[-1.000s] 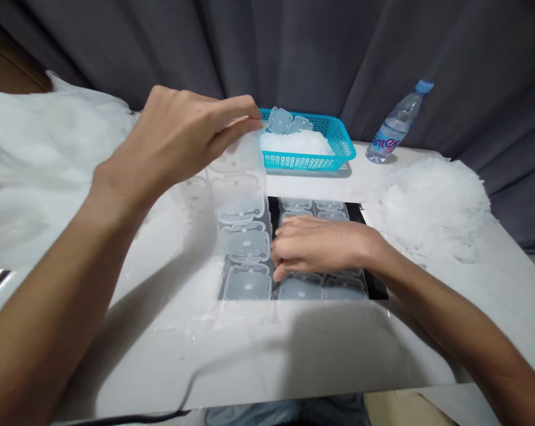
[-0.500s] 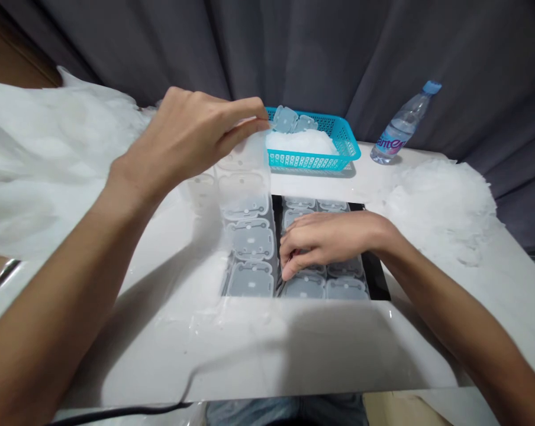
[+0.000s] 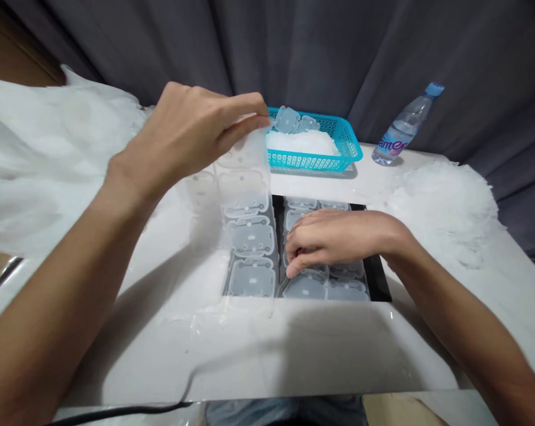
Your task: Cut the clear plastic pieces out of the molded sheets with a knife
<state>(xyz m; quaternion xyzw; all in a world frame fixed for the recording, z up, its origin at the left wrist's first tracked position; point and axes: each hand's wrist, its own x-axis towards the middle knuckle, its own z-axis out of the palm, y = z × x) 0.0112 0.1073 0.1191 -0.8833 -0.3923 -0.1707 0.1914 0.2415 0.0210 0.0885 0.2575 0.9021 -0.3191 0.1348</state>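
My left hand [image 3: 196, 127] is closed in a pinch on the upper edge of a thin translucent plastic sheet [image 3: 243, 183], raised on the left. Through and below this sheet show rounded rectangular pale plastic pieces [image 3: 251, 236] in a column. Over the right half of a dark-edged opening [image 3: 378, 281] in the white tabletop, my right hand [image 3: 327, 239] is closed, thumb and fingers together at the left edge of further translucent pieces [image 3: 305, 287]. Whatever lies between those fingertips is hidden. The pieces directly beneath the palm are covered too.
Behind the opening stands a turquoise basket [image 3: 314, 163] holding white material and a few translucent pieces. A water bottle [image 3: 398, 136] is to its right. White, fluffy-looking heaps lie at right [image 3: 449, 207] and left [image 3: 50, 148]. A black cable [image 3: 121, 412] runs along the front.
My right hand has shifted slightly to the right over the pieces, still closed. My left hand keeps its pinch on the sheet in nearly the same place.
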